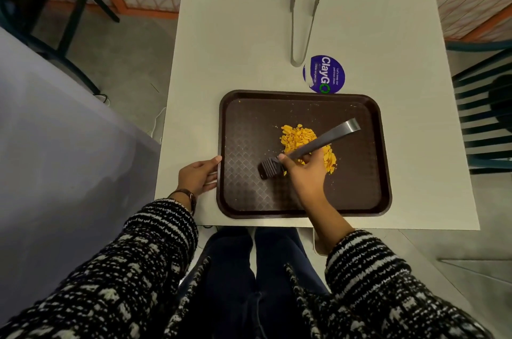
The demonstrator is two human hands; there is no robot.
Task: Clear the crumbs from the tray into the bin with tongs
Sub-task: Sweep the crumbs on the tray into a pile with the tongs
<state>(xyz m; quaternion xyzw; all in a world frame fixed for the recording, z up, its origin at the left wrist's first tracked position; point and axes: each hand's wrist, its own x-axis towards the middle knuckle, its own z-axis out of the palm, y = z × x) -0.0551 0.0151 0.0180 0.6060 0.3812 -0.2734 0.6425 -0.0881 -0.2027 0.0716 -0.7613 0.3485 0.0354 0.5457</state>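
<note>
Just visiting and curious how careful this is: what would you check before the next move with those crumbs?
1. Tool held: ok, the right hand grips the tongs.
2. Steadying: ok, the left hand touches the tray at its left rim.
3. Gathered: ok, the crumbs lie mostly in one yellow heap.
4. Aim: not ok, the dark tips sit beside the heap.
5. Reach to the bin: cannot tell, none in view.
6. Path: ok, the spare tongs lie on the table beyond the tray.
</note>
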